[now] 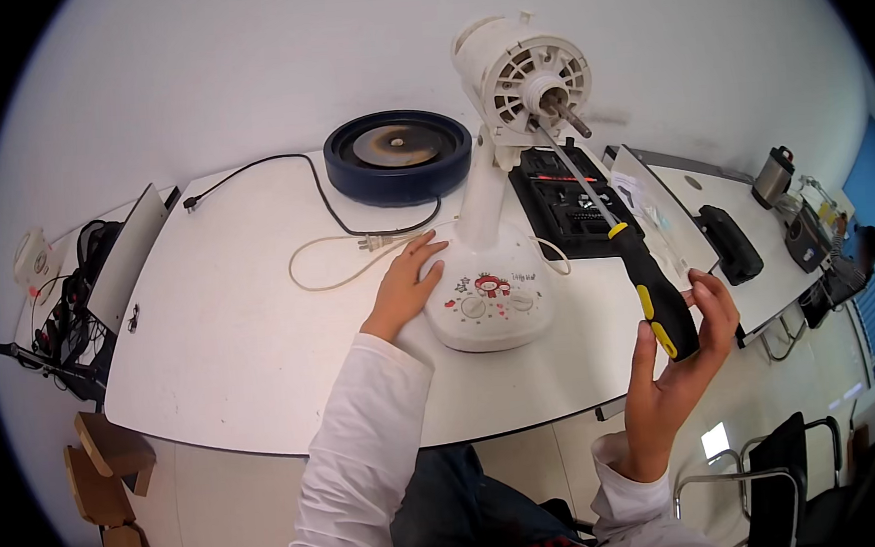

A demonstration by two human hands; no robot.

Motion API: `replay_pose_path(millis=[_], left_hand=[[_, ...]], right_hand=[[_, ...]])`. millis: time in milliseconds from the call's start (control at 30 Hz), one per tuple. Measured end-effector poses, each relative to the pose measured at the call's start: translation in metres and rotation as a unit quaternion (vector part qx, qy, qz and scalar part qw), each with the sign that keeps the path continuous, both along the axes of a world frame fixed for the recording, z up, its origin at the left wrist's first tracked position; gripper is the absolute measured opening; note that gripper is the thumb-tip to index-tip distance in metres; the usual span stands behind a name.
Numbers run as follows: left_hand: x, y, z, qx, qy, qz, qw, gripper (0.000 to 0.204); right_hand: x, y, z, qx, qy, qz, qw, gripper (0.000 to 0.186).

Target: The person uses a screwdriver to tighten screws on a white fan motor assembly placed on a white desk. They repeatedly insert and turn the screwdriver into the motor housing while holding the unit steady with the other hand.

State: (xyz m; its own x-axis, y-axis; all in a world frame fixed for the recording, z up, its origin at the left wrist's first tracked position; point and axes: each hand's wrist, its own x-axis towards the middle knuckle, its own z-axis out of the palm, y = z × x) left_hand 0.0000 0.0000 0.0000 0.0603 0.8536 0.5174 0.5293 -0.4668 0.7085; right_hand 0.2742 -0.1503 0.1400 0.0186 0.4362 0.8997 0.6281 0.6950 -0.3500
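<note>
A white electric fan without blades or guard stands on the table. Its motor head [525,73] faces me with the bare shaft sticking out. My left hand [405,287] lies on the left side of the fan's rounded base [490,315], fingers stretched out and thumb apart. The base has a red cartoon print and two knobs. In my right hand [679,374], thumb and fingers hold the butt of a long screwdriver [649,286] with a black and yellow handle. Its shank slants up to the left, and its tip meets the motor front just below the shaft.
Behind the base sits a dark blue round appliance [400,181] with a black cord. The fan's pale cord and plug [376,242] lie left of the stand. An open black tool case [568,200] is at the right. Cardboard boxes [109,464] and a chair [770,474] stand below.
</note>
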Motion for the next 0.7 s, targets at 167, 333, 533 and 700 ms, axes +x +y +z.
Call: replay_pose_path(millis=[167,333,533,700], left_hand=[[0.01,0.0,-0.005,0.005,-0.007,0.005,1.0,0.033],[0.011,-0.001,-0.001,0.003,-0.002,0.003,1.0,0.034],[0.009,-0.002,-0.001,0.0,0.0,0.006,1.0,0.034],[0.008,-0.002,0.0,0.0,0.002,0.004,1.0,0.034]], right_hand=[[0.001,-0.002,0.011,-0.019,0.044,0.026,0.999,0.045],[0.006,0.003,0.005,-0.101,0.128,0.049,0.985,0.032],[0.018,0.001,0.007,-0.179,0.056,-0.05,0.981,0.035],[0.017,0.003,0.0,-0.113,0.088,-0.061,0.988,0.034]])
